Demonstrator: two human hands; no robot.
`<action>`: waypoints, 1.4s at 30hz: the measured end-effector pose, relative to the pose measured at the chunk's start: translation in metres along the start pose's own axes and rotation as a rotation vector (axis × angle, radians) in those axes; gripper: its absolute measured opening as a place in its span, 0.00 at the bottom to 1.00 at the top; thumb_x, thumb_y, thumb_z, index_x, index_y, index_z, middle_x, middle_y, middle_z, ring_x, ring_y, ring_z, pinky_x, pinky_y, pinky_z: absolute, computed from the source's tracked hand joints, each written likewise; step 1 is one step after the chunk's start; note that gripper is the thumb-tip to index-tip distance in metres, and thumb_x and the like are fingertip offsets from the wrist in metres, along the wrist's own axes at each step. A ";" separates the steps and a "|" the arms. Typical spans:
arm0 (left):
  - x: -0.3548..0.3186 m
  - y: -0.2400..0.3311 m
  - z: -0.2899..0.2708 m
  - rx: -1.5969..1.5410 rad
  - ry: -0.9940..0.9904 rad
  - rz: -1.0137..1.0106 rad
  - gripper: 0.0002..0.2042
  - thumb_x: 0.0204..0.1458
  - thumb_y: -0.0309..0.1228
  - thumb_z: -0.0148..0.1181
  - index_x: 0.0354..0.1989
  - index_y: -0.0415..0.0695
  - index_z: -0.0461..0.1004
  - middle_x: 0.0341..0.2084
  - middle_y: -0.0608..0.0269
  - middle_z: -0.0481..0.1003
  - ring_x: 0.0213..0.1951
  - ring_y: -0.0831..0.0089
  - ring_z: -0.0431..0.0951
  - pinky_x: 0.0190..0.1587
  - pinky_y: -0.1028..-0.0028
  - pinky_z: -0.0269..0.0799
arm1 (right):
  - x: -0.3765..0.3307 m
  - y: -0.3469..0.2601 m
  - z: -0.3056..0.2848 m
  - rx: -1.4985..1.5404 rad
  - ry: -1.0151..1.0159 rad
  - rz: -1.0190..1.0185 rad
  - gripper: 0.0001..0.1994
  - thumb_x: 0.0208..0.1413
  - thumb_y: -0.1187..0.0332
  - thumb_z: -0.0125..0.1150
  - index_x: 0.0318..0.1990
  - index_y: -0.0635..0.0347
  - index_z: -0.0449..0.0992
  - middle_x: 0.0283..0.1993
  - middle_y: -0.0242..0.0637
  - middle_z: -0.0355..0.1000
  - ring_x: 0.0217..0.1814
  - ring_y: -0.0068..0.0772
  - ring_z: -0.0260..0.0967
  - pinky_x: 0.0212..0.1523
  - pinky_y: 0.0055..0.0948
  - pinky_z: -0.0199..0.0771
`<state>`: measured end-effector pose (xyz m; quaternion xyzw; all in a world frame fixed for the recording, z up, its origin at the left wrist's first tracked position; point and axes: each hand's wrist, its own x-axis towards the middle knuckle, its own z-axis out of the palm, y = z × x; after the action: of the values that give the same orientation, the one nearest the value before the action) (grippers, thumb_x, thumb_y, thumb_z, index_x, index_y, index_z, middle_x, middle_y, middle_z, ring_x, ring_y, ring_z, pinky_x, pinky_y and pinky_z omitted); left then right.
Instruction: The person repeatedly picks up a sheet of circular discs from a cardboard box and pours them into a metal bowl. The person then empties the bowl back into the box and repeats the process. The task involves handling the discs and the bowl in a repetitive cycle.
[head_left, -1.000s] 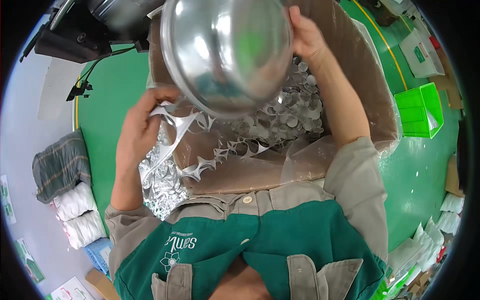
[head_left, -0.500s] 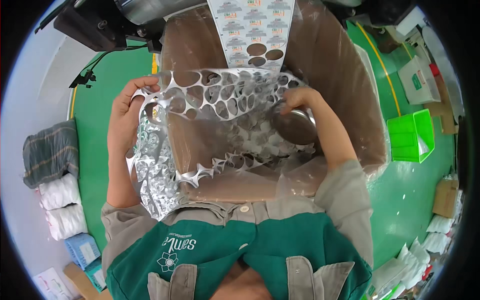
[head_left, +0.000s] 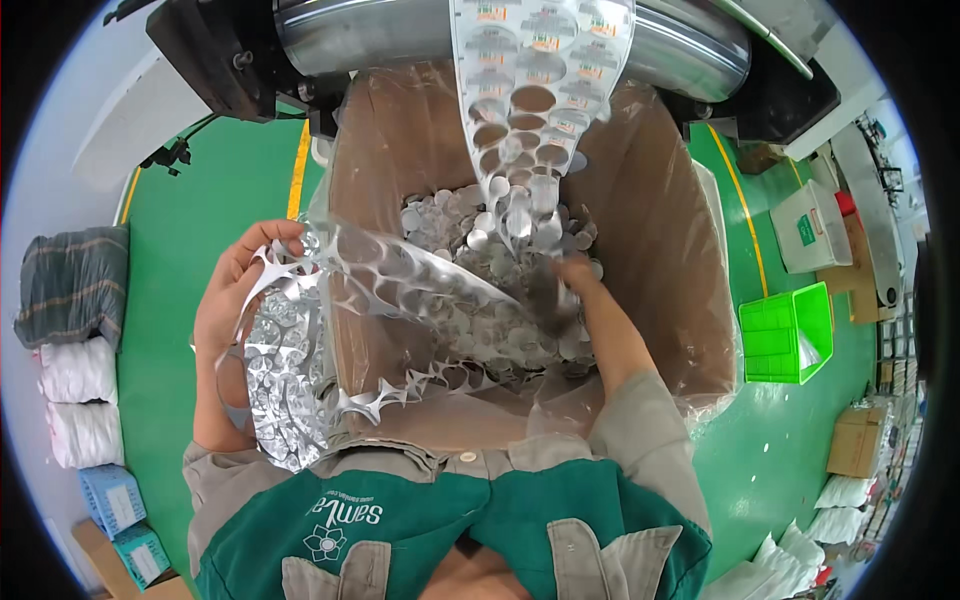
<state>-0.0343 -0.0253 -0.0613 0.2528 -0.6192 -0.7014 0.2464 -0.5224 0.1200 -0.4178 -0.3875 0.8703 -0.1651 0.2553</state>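
Observation:
My left hand is closed on the edge of a silver foil web full of round punched holes, over the left side of a lined brown box. Crumpled punched foil hangs beside my left forearm. Inside the box, my right hand is closed on a round dark metal piece, blurred by motion, whose exact kind I cannot tell. Loose silver foil discs are heaped below it. A printed foil strip descends from above, holes in its lower part, with discs dropping around its end.
A large steel roller with black mounts spans the far side above the box. On the green floor stand a bright green crate to the right, and a folded plaid cloth and white bundles to the left.
The right hand has lowered the round metal piece deeper into the box, toward the printed strip's end. My left hand, still holding the web, is lower. The view has shifted, showing more roller.

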 end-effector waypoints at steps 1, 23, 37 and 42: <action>-0.012 0.000 0.000 0.004 0.032 -0.044 0.19 0.48 0.20 0.39 0.50 0.35 0.64 0.38 0.61 0.69 0.40 0.75 0.71 0.44 0.79 0.66 | -0.022 -0.034 0.023 -0.364 -0.106 0.040 0.32 0.40 0.53 0.64 0.49 0.68 0.68 0.52 0.48 0.67 0.52 0.42 0.66 0.50 0.34 0.65; -0.130 0.109 -0.041 0.332 0.528 0.659 0.31 0.45 0.35 0.56 0.56 0.32 0.56 0.46 0.53 0.68 0.45 0.64 0.72 0.44 0.73 0.67 | -0.057 -0.138 -0.039 -0.546 -0.319 -0.504 0.25 0.48 0.56 0.59 0.48 0.66 0.66 0.50 0.54 0.65 0.52 0.52 0.64 0.50 0.39 0.64; -0.190 0.030 -0.166 1.583 0.720 -0.018 0.25 0.43 0.22 0.51 0.55 0.40 0.63 0.51 0.48 0.66 0.55 0.57 0.64 0.57 0.67 0.57 | -0.034 -0.094 -0.025 -0.497 -0.483 -0.424 0.36 0.42 0.47 0.61 0.50 0.70 0.65 0.49 0.53 0.67 0.50 0.47 0.67 0.45 0.39 0.69; -0.030 0.020 0.021 1.295 0.168 0.342 0.33 0.40 0.37 0.64 0.58 0.47 0.60 0.56 0.54 0.61 0.61 0.55 0.53 0.61 0.61 0.50 | -0.031 -0.110 -0.046 -0.705 -0.383 -0.490 0.31 0.42 0.48 0.61 0.43 0.69 0.70 0.43 0.55 0.69 0.51 0.49 0.65 0.49 0.37 0.65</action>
<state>-0.0248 0.0074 -0.0378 0.3016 -0.9248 -0.1176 0.1999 -0.4664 0.0766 -0.3172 -0.6681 0.6933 0.1595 0.2178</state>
